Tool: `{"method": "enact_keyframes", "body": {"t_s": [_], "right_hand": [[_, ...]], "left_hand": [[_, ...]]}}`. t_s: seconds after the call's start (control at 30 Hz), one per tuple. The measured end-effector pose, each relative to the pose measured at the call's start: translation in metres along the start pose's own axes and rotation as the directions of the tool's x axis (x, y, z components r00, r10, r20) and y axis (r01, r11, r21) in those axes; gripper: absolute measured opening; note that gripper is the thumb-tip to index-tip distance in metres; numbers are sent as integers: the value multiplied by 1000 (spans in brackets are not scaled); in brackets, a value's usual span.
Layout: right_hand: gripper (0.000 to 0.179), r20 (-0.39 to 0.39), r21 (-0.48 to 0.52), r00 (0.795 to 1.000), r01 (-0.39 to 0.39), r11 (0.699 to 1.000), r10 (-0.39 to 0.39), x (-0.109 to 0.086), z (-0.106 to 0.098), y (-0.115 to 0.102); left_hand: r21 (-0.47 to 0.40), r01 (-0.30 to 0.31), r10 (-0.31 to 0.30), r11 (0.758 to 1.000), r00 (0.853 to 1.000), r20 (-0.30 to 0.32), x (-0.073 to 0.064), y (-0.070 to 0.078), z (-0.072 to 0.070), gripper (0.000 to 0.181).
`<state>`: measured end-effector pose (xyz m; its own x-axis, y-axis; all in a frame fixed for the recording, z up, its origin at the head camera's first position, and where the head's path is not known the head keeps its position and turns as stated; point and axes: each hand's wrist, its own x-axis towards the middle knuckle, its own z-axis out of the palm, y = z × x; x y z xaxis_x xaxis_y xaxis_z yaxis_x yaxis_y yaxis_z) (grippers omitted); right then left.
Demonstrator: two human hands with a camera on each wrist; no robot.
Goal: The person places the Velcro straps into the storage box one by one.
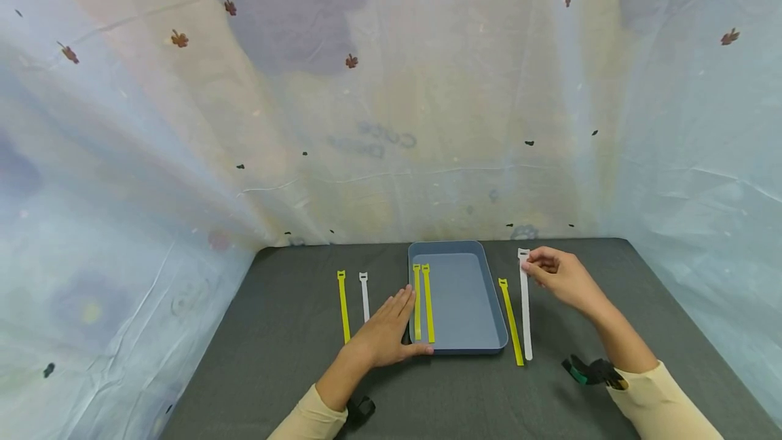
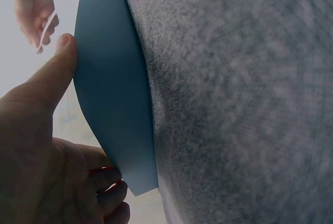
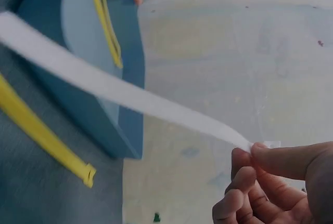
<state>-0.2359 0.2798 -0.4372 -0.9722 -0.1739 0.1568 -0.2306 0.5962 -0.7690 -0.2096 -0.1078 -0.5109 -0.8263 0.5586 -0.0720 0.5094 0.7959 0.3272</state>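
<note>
- From afar, I had the right hand pinching a white strap by its slotted end, right of the tray.
- The left hand, thumb spread wide from straight fingers, touched the tray at its near left corner.
- Inside, along the left, lay a yellow pair.
- A third yellow strap lay on the table between tray and held strap; a fourth yellow strap and a second white strap lay left.

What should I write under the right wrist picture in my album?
Right hand pinching a long, flat white strap near a blue-grey rectangular tray holding thin yellow straps.
</note>
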Motion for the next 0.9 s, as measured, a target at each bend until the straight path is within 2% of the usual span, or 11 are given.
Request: {"method": "enact_keyframes", "body": {"t_s": [0.27,0.43,0.9], "right_hand": [[28,-4,132,1000,31,991,-31,11,9,-20],[27,3,177,999,49,983,-51,20,18,-28],[29,80,227,996,18,974,-37,55,57,-24]], "left_hand": [[-8,6,-6,1000,1000,3,0,0,0,117],[-1,7,-7,1000,1000,7,-1,1,-1,118],[3,5,-5,1000,1000,-10,0,1,-1,118]]}}
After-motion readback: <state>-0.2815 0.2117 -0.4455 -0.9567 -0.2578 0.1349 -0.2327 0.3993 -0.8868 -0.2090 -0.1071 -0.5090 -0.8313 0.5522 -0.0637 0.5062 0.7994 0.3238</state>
